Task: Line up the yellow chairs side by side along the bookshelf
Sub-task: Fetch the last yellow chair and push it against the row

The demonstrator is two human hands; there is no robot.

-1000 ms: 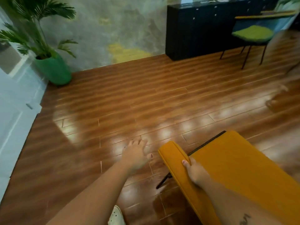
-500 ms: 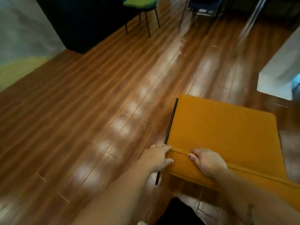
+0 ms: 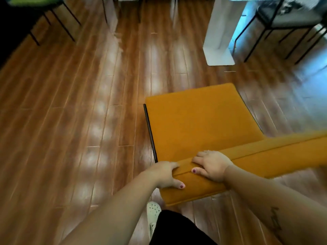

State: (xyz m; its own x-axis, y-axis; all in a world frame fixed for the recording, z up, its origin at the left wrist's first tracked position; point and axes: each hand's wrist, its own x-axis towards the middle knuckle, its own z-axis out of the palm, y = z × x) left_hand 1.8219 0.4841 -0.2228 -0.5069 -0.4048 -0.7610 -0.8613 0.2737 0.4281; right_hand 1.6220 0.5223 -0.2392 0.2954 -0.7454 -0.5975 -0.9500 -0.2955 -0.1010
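- While the left hand point(image 3: 166, 174) and right hand point(image 3: 210, 165) clasp its padded backrest, the chair point(image 3: 198, 124) stands on glossy plank floor point(image 3: 70, 121).
- Square yellow fabric seat points away from the person; backrest runs crosswise.

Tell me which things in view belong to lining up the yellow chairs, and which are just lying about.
Part of the job:
yellow chair
left hand and right hand, both gripping its backrest

Just about:
green-seated chair
grey chair
white pillar
white shoe
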